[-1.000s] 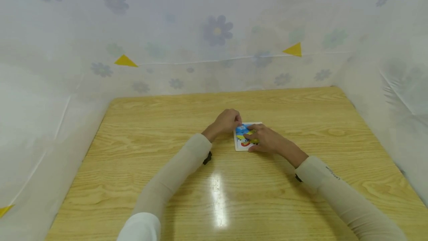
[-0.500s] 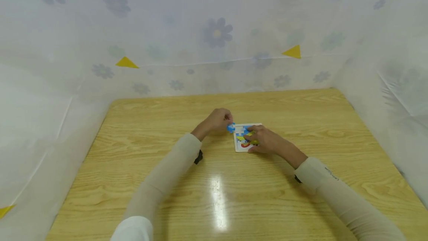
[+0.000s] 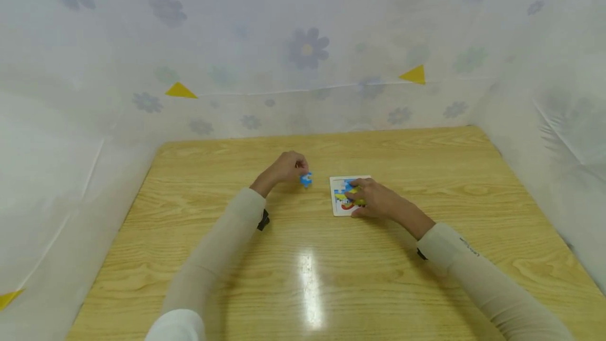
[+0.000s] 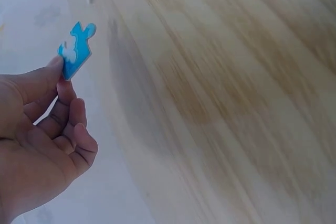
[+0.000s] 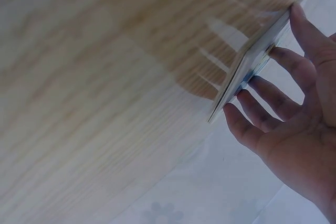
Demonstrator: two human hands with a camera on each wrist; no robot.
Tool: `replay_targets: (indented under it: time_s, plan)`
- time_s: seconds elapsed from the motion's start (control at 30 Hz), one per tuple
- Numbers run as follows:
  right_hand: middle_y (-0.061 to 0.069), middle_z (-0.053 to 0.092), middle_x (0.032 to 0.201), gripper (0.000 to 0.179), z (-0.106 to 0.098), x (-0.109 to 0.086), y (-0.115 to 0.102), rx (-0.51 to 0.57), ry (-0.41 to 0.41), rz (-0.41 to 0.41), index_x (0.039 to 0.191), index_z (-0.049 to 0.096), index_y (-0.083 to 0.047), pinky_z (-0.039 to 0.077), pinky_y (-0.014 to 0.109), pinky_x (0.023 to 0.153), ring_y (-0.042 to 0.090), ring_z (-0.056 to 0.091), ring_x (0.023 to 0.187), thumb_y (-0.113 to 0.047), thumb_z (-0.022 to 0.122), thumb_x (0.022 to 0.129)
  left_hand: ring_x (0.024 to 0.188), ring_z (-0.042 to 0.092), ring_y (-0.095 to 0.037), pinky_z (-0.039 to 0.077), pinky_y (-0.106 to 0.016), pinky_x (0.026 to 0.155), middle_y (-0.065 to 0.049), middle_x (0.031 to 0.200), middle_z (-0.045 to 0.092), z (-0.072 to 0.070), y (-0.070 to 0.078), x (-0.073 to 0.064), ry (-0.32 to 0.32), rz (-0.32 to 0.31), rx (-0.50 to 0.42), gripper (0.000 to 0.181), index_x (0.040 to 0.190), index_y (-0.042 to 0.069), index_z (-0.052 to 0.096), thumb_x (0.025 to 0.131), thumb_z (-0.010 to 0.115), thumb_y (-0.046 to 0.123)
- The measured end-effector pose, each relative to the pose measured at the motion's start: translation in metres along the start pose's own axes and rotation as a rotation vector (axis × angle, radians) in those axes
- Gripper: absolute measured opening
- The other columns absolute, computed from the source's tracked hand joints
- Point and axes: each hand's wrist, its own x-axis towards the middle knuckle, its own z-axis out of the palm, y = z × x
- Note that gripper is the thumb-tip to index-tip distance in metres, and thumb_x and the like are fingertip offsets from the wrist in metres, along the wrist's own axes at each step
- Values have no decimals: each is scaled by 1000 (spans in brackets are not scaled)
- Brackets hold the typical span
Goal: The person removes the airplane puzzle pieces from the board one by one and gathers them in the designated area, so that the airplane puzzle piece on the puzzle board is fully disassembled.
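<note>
My left hand [image 3: 285,166] pinches a blue-and-white jigsaw piece [image 3: 305,179] between thumb and index finger. In the left wrist view the piece [image 4: 80,51] is held up by one corner, its knobs and notches showing, with the other fingers of the left hand [image 4: 47,135] curled below. To the right lies a small white-framed jigsaw puzzle [image 3: 337,211] with a colourful picture and a pale gap at its upper left. My right hand [image 3: 376,197] rests spread over the puzzle's right side, hiding that part. The right wrist view shows its fingertips [image 5: 257,83] on the puzzle's face.
A wood-grain table [image 3: 265,278] carries the puzzle near its middle. White flowered sheeting [image 3: 246,57] hangs behind the far edge and along both sides, with yellow triangles [image 3: 414,74] on it.
My left hand has drawn the blue jigsaw piece out of the puzzle's upper left corner and moved left with it, exposing a pale gap. My right hand has stayed on the puzzle.
</note>
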Motion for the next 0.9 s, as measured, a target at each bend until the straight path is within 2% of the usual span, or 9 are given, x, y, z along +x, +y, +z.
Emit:
replay_targets:
  time_s: [0.57, 0.77, 0.9]
  plan:
    - [27, 48, 137, 59, 0, -1, 0, -6, 0, 3, 129, 57, -4, 38, 55, 103, 41, 47, 125, -38, 70, 82, 83, 57, -21, 47, -31, 72, -10, 94, 67, -28, -44, -24, 1, -51, 10, 18, 90, 6, 69, 95, 52, 8]
    - [27, 48, 136, 60, 2, -1, 1, 0, 2, 7, 128, 58, -3, 39, 56, 102, 41, 47, 125, -38, 71, 81, 85, 59, -22, 48, -33, 74, -11, 95, 68, -31, -53, -27, -29, -41, 4, 18, 92, 6, 69, 95, 51, 7]
    - [27, 48, 137, 60, 3, 0, 1, -1, 2, 11, 128, 58, -3, 39, 56, 102, 41, 47, 125, -38, 71, 81, 88, 60, -23, 49, -35, 77, -11, 96, 68, -34, -55, -31, -31, -66, 8, 18, 93, 6, 69, 95, 52, 9]
